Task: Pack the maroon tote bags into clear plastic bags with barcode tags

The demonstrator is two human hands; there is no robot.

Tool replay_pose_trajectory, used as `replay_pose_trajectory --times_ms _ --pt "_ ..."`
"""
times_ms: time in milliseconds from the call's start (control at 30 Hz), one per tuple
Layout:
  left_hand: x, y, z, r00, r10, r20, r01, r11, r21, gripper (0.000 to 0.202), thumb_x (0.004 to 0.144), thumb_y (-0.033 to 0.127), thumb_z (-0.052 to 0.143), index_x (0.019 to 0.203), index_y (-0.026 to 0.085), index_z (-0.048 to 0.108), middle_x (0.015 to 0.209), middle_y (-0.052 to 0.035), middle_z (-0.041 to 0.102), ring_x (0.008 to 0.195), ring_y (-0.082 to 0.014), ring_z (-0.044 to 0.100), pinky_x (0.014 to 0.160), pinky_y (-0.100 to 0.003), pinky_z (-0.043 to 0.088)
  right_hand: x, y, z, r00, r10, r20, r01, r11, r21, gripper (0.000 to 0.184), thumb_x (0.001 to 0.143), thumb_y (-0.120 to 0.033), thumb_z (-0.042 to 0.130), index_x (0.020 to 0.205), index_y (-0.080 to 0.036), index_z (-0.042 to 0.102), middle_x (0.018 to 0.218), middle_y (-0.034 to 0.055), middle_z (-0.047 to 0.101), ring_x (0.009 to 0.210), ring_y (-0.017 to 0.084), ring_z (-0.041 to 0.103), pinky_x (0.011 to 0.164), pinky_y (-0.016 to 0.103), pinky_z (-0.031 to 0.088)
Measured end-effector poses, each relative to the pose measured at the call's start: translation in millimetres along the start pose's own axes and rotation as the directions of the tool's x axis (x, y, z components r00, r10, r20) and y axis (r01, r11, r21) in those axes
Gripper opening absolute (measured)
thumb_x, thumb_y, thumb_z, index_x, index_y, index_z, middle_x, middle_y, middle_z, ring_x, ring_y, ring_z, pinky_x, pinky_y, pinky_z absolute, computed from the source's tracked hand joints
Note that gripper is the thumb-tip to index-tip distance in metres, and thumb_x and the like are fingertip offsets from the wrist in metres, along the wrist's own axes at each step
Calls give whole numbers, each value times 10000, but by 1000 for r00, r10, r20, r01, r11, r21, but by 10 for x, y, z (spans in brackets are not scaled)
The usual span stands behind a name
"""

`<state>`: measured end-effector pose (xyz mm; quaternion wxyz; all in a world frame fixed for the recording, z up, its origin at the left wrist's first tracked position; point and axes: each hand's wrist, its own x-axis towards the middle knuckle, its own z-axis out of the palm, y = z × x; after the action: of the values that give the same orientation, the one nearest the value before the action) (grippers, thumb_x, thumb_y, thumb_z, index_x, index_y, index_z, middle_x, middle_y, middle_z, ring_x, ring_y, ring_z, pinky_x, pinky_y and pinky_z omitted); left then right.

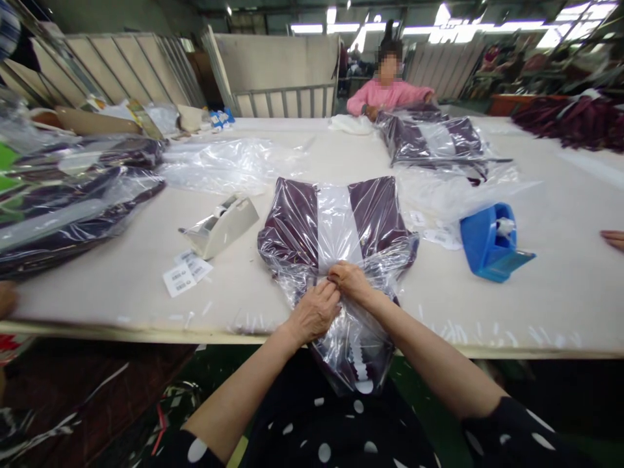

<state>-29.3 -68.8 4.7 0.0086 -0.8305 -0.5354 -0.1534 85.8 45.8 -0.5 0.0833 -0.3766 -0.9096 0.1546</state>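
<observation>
A dark maroon item, perhaps a handbag (375,208), lies in front of me inside a clear plastic bag (287,273). A white paper band (336,218) runs down its middle. My left hand (316,309) is closed on the plastic near the band's lower end. Right beside it, my right hand (351,279) pinches the same plastic, fingertips almost touching the left ones. The lower part of the plastic, with maroon material inside, hangs over the table edge towards my lap.
A grey tape dispenser (221,227) and barcode labels (182,276) are at left; a blue tape dispenser (492,240) is at right. Wrapped maroon items (73,208) lie far left. Across the table (234,286), a person in pink (387,94) handles another wrapped item (433,136).
</observation>
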Motion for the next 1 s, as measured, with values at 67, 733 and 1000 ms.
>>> replay_pose_trajectory --times_ms 67,733,1000 --pt "7 8 9 1000 7 20 -8 1000 30 320 899 311 433 1141 108 477 1172 -160 537 1167 -288 445 876 -432 459 28 -8 -27 1000 9 27 -9 1000 -12 200 863 -282 507 862 -203 690 844 53 633 743 144 573 652 226 391" --pt "23 30 -40 996 -47 78 45 999 21 339 902 391 448 1087 115 513 1112 -133 582 1176 -260 454 989 -481 299 -61 -26 -389 913 149 -381 30 905 425 170 809 -288 539 849 -178 663 791 26 677 626 125 592 672 257 467" --pt "15 35 -80 994 -69 84 71 997 -17 331 906 348 453 1133 110 491 1184 -137 567 1211 -272 432 1001 -489 281 -812 1765 -1392 427 330 -842 -537 842 57 279 799 -325 500 956 -153 653 1065 139 631 1068 271 527 930 454 370"
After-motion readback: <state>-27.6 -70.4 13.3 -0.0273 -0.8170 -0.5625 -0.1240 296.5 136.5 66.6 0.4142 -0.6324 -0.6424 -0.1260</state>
